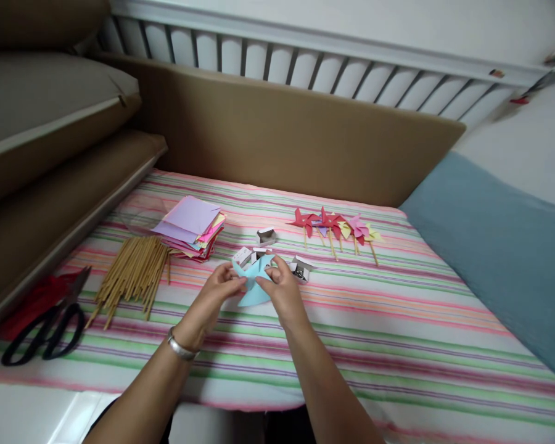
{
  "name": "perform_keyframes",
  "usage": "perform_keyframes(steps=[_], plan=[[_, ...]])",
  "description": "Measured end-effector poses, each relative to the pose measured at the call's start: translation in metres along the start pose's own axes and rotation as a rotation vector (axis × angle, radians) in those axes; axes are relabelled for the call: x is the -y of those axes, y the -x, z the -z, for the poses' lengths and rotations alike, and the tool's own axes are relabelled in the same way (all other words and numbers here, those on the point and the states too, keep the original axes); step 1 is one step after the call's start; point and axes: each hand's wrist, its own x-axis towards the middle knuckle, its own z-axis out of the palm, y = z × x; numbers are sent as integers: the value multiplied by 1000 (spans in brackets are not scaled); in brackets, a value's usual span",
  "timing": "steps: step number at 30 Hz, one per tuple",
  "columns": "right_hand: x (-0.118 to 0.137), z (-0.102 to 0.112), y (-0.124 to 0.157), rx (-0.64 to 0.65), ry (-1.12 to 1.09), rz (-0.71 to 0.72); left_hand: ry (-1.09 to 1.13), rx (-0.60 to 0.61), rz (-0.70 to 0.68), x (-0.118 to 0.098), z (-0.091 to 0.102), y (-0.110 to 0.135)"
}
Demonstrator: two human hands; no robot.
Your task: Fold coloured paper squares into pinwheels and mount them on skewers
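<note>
A light blue paper pinwheel piece [255, 295], partly folded, is held up over the striped cloth between both hands. My left hand [222, 285] pinches its left side, thumb toward me. On the other side my right hand [280, 285] grips the paper with thumb and fingers. Just beyond the hands stand small white boxes, one open box [266, 235] farther back and another open box [300, 269] by my right hand with small dark pieces inside. The fingertips behind the paper are partly hidden.
Left of the hands lie wooden sticks [132, 271], a stack of coloured paper squares [192, 217] and black-handled scissors [50, 330] near red plastic. Finished pinwheels [330, 225] lie at the right back. A brown padded board [277, 132] and cushions [50, 172] border the striped cloth [398, 345].
</note>
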Motion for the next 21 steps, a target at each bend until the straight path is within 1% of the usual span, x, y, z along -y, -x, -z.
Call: perform_keyframes(steps=[1,3,6,9,13,17,19,21], plan=[[-1,-1,0,-23,-52,-11,47,31,45,3,-2,1],[-2,-5,1,-41,-122,-24,97,68,76,10,-6,1],[-4,-12,3,-50,-172,-26,131,42,63,16,-9,0],[-4,-16,6,-60,-185,-19,148,-3,61,16,-9,0],[-4,-19,7,-49,-183,14,183,-14,79,14,-9,1],[-7,-19,6,-21,-161,17,212,-53,90,12,-9,1],[-7,-18,6,0,-109,12,224,-79,90,9,-6,-1],[-4,-15,7,2,-1,36,239,-112,96,3,0,-3]])
